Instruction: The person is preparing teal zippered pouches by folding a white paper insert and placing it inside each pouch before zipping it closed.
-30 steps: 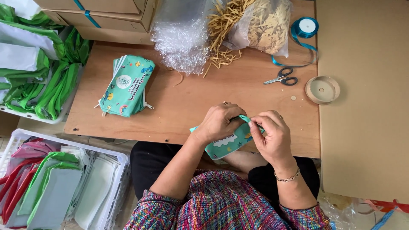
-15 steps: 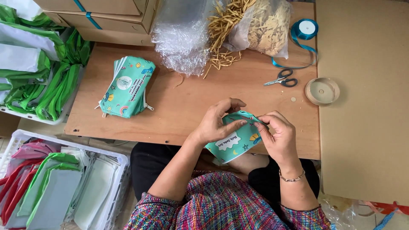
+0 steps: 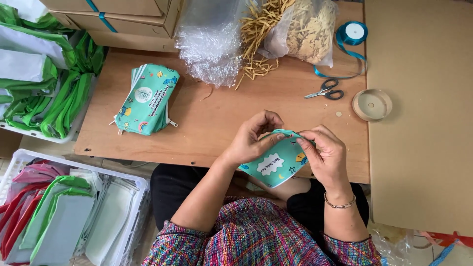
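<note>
Both my left hand [image 3: 251,140] and right hand [image 3: 322,155] pinch the small teal printed fabric pouch [image 3: 276,162] at the wooden worktop's [image 3: 221,118] near edge, so any loosened grip probably drops it into my lap.

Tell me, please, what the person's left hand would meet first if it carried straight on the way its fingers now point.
The left hand grips the teal printed fabric pouch, fingers pointing toward the right hand. Going straight on, it would probably meet that hand's fingertips first, at the pouch's top edge, though depth is hard to judge.
</note>
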